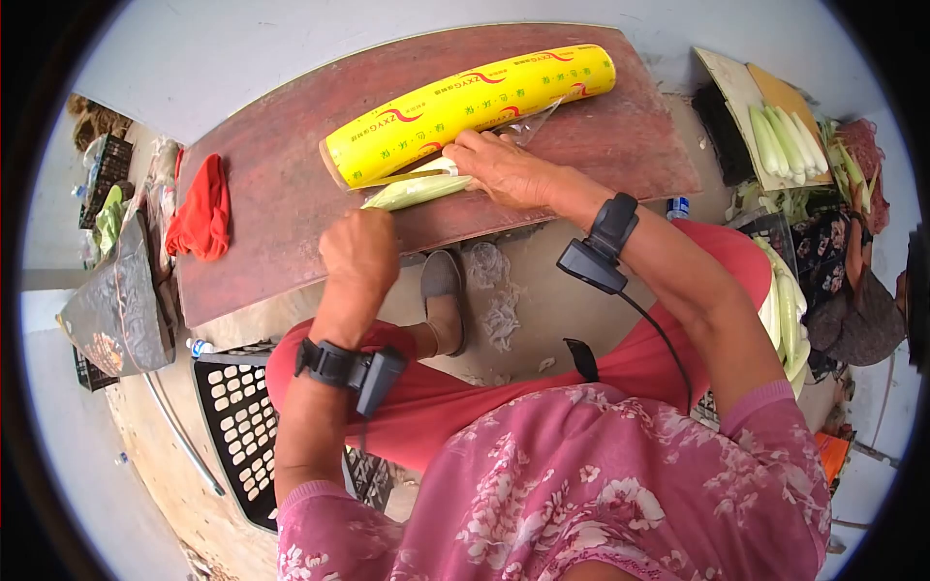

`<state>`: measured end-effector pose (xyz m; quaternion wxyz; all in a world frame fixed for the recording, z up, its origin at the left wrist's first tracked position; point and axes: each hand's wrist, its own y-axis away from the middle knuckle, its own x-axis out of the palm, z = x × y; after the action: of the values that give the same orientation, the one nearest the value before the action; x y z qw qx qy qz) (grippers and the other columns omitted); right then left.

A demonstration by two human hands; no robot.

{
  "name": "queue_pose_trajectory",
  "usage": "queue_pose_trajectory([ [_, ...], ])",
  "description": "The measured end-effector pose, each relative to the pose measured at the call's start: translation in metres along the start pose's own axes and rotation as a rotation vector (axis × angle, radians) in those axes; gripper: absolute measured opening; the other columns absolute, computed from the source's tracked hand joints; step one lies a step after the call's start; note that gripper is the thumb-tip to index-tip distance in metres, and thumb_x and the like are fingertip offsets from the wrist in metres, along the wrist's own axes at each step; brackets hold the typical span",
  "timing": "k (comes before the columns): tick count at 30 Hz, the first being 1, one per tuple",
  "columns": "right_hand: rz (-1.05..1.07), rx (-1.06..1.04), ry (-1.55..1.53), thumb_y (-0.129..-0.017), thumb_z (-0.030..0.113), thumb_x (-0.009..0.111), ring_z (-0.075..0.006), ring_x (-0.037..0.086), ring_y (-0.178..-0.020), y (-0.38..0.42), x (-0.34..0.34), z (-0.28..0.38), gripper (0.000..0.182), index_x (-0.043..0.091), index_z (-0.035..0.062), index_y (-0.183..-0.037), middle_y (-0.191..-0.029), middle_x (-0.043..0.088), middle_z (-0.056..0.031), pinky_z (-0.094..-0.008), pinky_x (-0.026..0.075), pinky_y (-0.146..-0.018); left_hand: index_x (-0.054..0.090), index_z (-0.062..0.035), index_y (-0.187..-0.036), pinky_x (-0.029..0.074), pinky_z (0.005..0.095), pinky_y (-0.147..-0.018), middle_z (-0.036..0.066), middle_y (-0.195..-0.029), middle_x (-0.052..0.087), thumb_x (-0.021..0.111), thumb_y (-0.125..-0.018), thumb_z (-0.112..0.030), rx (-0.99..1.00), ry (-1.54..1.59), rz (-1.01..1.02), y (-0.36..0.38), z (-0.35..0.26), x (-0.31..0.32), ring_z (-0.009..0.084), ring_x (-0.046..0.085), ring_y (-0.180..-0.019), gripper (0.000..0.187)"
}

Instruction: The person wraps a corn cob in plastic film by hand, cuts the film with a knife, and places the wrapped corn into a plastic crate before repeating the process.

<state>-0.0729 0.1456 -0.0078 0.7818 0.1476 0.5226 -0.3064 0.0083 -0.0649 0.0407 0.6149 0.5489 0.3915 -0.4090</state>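
Observation:
A long pale green vegetable [417, 192] with a glossy surface lies near the front edge of the reddish-brown table [271, 281]. My right hand [504, 172] is closed at its right end, with the fingers bent over it. My left hand [359, 247] is curled into a fist against the left end; what lies inside the fist is hidden. Right behind the vegetable is a yellow printed roll of cling film [475, 107]. A narrow blade-like strip [397, 178] shows between roll and vegetable, running toward my right fingers. Clear film [533, 124] hangs loose beside the roll.
A red cloth [201, 211] lies on the table's left side. More pale green vegetables [787, 143] rest on a board at the right, and others [787, 310] stand beside my knee. A black plastic crate [237, 426] is at the lower left. Another person [857, 300] is at the far right.

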Motion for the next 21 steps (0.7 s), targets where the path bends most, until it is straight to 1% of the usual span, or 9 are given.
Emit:
queue_pose_trajectory([
  [2, -0.013, -0.016, -0.036, -0.086, 0.007, 0.058, -0.0351, 0.047, -0.108, 0.0, 0.001, -0.001, 0.038, 0.044, 0.0075, -0.121, -0.116, 0.045, -0.0141, -0.0468, 0.037, -0.089, 0.062, 0.0016, -0.102, 0.05, 0.0392, -0.08, 0.019, -0.103, 0.061, 0.064, -0.078, -0.015, 0.085, 0.052, -0.268, 0.008, -0.013, 0.01, 0.0338, 0.06, -0.099, 0.03],
  [3, 0.0, -0.006, -0.04, -0.085, 0.005, 0.059, -0.035, 0.046, -0.111, -0.001, 0.0, -0.001, 0.043, 0.043, 0.0071, -0.124, -0.118, 0.044, -0.0141, -0.0469, 0.037, -0.091, 0.06, 0.0032, -0.107, 0.049, 0.0393, -0.082, 0.019, -0.104, 0.059, 0.062, -0.077, -0.01, 0.127, 0.076, -0.401, 0.009, -0.019, 0.016, 0.0343, 0.057, -0.103, 0.033],
  [5, 0.026, 0.018, -0.047, -0.083, 0.001, 0.06, -0.0347, 0.044, -0.117, 0.0, 0.0, -0.001, 0.051, 0.04, 0.0063, -0.131, -0.124, 0.043, -0.014, -0.0473, 0.037, -0.095, 0.053, 0.0056, -0.111, 0.045, 0.0419, -0.087, 0.019, -0.106, 0.053, 0.062, -0.075, -0.008, 0.233, 0.205, -0.522, 0.003, -0.03, 0.025, 0.036, 0.051, -0.104, 0.04],
  [9, 0.057, 0.047, -0.052, -0.086, 0.005, 0.059, -0.0338, 0.043, -0.119, 0.0, -0.004, 0.001, 0.048, 0.042, 0.0071, -0.131, -0.125, 0.043, -0.0134, -0.047, 0.036, -0.097, 0.048, 0.0063, -0.117, 0.036, 0.0469, -0.095, 0.024, -0.111, 0.048, 0.063, -0.074, -0.005, 0.413, 0.516, -0.713, -0.012, -0.042, 0.049, 0.0398, 0.046, -0.108, 0.047],
  [10, 0.066, 0.056, -0.066, -0.086, 0.006, 0.058, -0.0334, 0.042, -0.12, 0.0, -0.004, 0.001, 0.047, 0.042, 0.0071, -0.13, -0.125, 0.043, -0.0134, -0.0469, 0.036, -0.097, 0.046, 0.0054, -0.119, 0.035, 0.0486, -0.098, 0.025, -0.116, 0.047, 0.065, -0.072, -0.004, 0.449, 0.586, -0.745, -0.018, -0.044, 0.053, 0.0413, 0.043, -0.112, 0.051],
  [13, 0.094, 0.058, -0.091, -0.088, 0.007, 0.057, -0.0322, 0.04, -0.122, -0.001, -0.005, -0.002, 0.046, 0.042, 0.0069, -0.132, -0.127, 0.042, -0.013, -0.0467, 0.035, -0.099, 0.046, 0.0045, -0.122, 0.031, 0.0502, -0.101, 0.023, -0.12, 0.047, 0.066, -0.074, -0.008, 0.422, 0.622, -0.737, -0.028, -0.05, 0.058, 0.0406, 0.042, -0.115, 0.054],
  [16, 0.049, 0.03, -0.097, -0.088, 0.008, 0.057, -0.0324, 0.04, -0.124, 0.0, -0.002, -0.004, 0.049, 0.041, 0.0065, -0.134, -0.13, 0.042, -0.0136, -0.0452, 0.035, -0.1, 0.046, 0.0033, -0.123, 0.027, 0.0526, -0.103, 0.021, -0.121, 0.047, 0.07, -0.074, -0.014, 0.35, 0.562, -0.848, -0.029, -0.061, 0.063, 0.0384, 0.042, -0.115, 0.057],
  [19, -0.029, -0.045, -0.19, -0.088, 0.009, 0.058, -0.0342, 0.042, -0.123, 0.001, 0.003, -0.013, 0.051, 0.041, 0.0054, -0.136, -0.13, 0.044, -0.0154, -0.0428, 0.038, -0.098, 0.047, 0.0011, -0.123, 0.026, 0.0511, -0.103, 0.019, -0.121, 0.049, 0.074, -0.073, -0.023, 0.308, 0.539, -0.821, -0.028, -0.063, 0.064, 0.0349, 0.043, -0.116, 0.062],
  [21, -0.082, -0.089, -0.249, -0.087, 0.009, 0.059, -0.0355, 0.046, -0.119, 0.001, 0.004, -0.016, 0.05, 0.043, 0.0039, -0.134, -0.127, 0.047, -0.0172, -0.0415, 0.04, -0.096, 0.049, -0.0013, -0.123, 0.028, 0.048, -0.101, 0.016, -0.12, 0.049, 0.076, -0.071, -0.027, 0.293, 0.53, -0.806, -0.031, -0.061, 0.063, 0.033, 0.044, -0.115, 0.064],
])
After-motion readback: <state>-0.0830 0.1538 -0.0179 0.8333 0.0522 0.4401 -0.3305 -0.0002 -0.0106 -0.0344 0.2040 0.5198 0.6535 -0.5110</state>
